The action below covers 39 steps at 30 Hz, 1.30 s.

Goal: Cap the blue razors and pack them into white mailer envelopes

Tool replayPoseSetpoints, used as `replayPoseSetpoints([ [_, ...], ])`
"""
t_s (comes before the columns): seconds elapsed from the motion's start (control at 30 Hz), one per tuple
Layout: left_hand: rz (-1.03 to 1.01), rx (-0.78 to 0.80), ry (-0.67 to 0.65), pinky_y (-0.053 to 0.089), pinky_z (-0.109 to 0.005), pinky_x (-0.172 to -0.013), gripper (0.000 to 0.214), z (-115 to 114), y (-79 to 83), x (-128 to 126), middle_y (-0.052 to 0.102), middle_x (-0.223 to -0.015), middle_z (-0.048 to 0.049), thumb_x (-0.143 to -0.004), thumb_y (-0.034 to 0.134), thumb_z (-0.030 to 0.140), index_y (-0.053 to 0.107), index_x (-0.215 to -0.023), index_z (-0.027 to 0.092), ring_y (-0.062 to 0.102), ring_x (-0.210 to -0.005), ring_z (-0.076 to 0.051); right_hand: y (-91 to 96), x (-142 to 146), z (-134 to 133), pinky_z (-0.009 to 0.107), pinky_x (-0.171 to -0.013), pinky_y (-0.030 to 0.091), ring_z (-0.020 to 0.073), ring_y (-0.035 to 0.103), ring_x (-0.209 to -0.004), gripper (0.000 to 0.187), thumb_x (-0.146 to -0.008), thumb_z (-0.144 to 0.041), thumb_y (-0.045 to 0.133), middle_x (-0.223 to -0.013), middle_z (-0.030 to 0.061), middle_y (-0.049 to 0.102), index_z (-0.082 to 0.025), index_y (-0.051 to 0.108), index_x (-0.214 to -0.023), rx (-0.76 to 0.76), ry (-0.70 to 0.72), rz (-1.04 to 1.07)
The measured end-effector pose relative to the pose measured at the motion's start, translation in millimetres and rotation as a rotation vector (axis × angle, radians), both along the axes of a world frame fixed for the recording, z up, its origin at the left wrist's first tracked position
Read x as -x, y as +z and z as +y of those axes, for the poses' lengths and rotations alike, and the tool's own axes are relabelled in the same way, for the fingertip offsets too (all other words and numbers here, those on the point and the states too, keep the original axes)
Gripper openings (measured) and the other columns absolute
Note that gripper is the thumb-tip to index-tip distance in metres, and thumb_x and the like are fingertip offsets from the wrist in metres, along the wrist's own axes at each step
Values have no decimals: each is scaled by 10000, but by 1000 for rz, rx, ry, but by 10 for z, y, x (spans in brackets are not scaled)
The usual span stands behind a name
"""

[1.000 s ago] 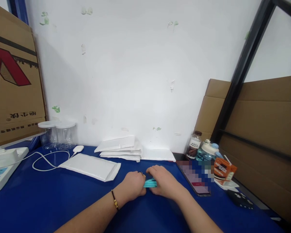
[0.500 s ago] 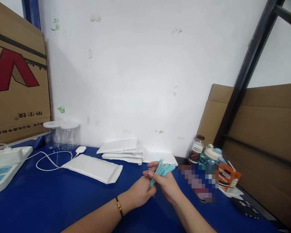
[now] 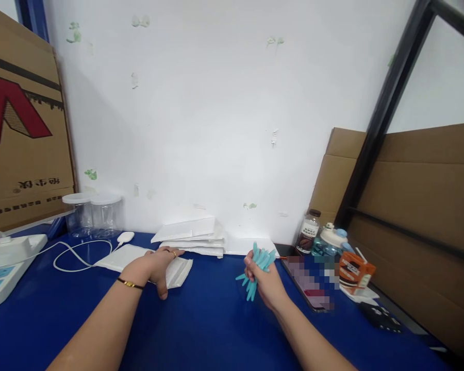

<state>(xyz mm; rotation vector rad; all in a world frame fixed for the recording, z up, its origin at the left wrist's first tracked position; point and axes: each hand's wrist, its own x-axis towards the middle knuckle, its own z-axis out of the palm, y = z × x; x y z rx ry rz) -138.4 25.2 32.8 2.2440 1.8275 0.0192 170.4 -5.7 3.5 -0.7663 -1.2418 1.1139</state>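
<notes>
My right hand point(image 3: 266, 282) is closed round a bundle of short teal sticks point(image 3: 257, 267), held upright a little above the blue table point(image 3: 201, 330); their ends stick out above and below my fingers. My left hand point(image 3: 156, 263) lies on a white padded envelope point(image 3: 118, 257) that rests flat on the table; its fingers are apart and reach over the envelope's front right part, with the thumb off its edge. A bracelet sits on my left wrist and a ring on one finger.
A stack of white envelopes point(image 3: 191, 236) lies by the wall. Two clear jars point(image 3: 90, 214), a white cable point(image 3: 77, 252) and a power strip point(image 3: 5, 263) are at the left. A phone point(image 3: 307, 283), bottles point(image 3: 309, 232) and a small carton point(image 3: 353, 268) are at the right. Cardboard stands on both sides.
Both hands held the teal sticks together at the table. Now the right hand alone holds them, and the left hand has moved left onto the white envelope.
</notes>
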Motion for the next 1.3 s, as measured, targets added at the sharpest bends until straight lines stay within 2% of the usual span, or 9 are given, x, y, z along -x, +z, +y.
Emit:
replayPoseSetpoints([
  [0.2, -3, 49, 18, 332, -535, -951, 1193, -42, 43, -50, 389, -1368, -156, -199, 809, 296, 400, -1320, 276, 415, -1183, -416, 173, -154, -38, 204, -358, 299, 67, 404, -340, 325, -712, -438, 656, -541, -19, 565, -159, 552, -840, -1, -59, 35],
  [0.33, 11, 32, 12, 331, -541, -944, 1087, -72, 84, -53, 414, -1343, -146, -228, 799, 310, 472, -1264, 269, 412, -1180, -405, 74, -154, -7, 188, -368, 264, 53, 355, -367, 298, -650, -391, 719, -455, -61, 455, -155, 563, -745, 46, -67, -68],
  [0.47, 19, 6, 0, 366, -500, -907, 909, -51, 34, -60, 468, -1269, -122, -252, 782, 337, 555, -1129, 254, 451, -1127, -366, -17, -96, 8, 188, -358, 262, 59, 348, -352, 305, -708, -436, 662, -434, -78, 401, -164, 553, -792, 76, -28, -97],
  [0.57, 7, -83, -37, 367, -455, -891, 669, -58, 33, -154, 589, -1070, -80, -350, 740, 382, 588, -986, 235, 532, -996, -316, -45, -94, 21, 197, -361, 313, 78, 412, -351, 332, -738, -477, 617, -470, -60, 473, -173, 530, -838, 54, -78, -57],
  [0.7, -90, -265, -194, 359, -391, -887, 489, -157, 101, -432, 641, -822, -15, -570, 615, 426, 548, -1016, 236, 593, -841, -253, -58, -116, 60, 192, -328, 270, 69, 374, -312, 341, -733, -481, 623, -452, -64, 474, -168, 531, -829, 108, -73, -107],
  [0.87, -204, -367, -339, 423, -310, -769, 509, -331, 97, -872, 628, -909, -22, -631, 578, 399, 475, -1106, 249, 600, -851, -243, 170, -78, 98, 178, -359, 259, 38, 299, -353, 282, -703, -374, 691, -460, -109, 358, -191, 486, -765, 61, -114, 309],
  [1.0, -376, -397, -385, 431, -293, -790, 633, -422, 61, -1089, 587, -1013, -32, -612, 599, 343, 396, -1204, 250, 582, -898, -223, 418, 93, 103, 176, -345, 247, 25, 247, -360, 362, -648, -322, 727, -473, -112, 305, -190, 391, -625, 152, -69, 564],
  [1.17, -553, -452, -394, 424, -318, -843, 723, -464, 104, -1121, 534, -1081, -50, -583, 625, 300, 351, -1249, 237, 543, -947, -224, 546, 389, 80, 189, -364, 313, 41, 338, -386, 350, -661, -323, 716, -503, -89, 375, -196, 391, -625, 144, -26, 607],
  [1.3, -553, -469, -389, 386, -343, -889, 780, -461, 133, -1051, 508, -1134, -60, -567, 649, 313, 334, -1278, 249, 506, -1008, -247, 557, 485, 98, 219, -416, 397, 88, 466, -439, 294, -670, -364, 701, -516, -76, 441, -205, 461, -730, 158, -74, 507],
])
